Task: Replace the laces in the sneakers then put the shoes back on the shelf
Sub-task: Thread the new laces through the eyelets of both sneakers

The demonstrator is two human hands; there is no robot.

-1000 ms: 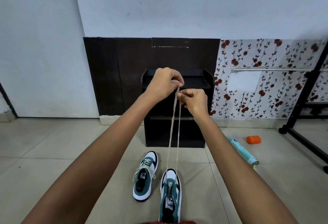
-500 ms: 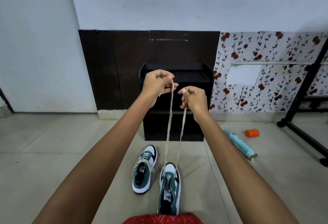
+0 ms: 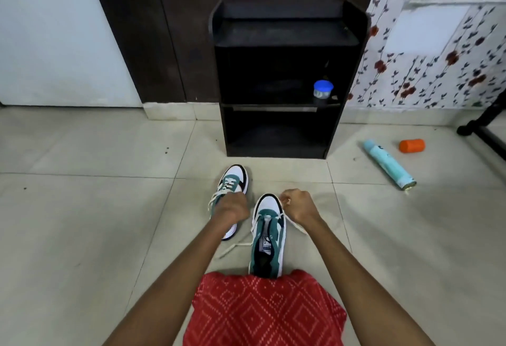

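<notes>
Two green-and-white sneakers stand on the tiled floor in front of the black shelf [image 3: 284,30]. The nearer sneaker [image 3: 268,238] has a cream lace [image 3: 236,247] threaded through its lowest eyelets, and both lace ends trail on the floor beside it. My right hand [image 3: 298,206] pinches the lace beside this sneaker's toe. My left hand [image 3: 231,207] is curled low over the farther sneaker [image 3: 235,177], gripping the other part of the lace; its fingertips are hidden. The farther sneaker is laced.
A blue-lidded jar [image 3: 323,89] sits on the shelf's middle board. A light blue spray can [image 3: 388,163] and an orange cap [image 3: 411,145] lie on the floor to the right. A black stand's foot [image 3: 482,129] is at the far right. Red patterned cloth [image 3: 262,310] covers my lap.
Both hands dropped from chest height, where they held the lace ends up taut, down to the floor beside the nearer sneaker. The lace has gone slack and the view has tilted downward.
</notes>
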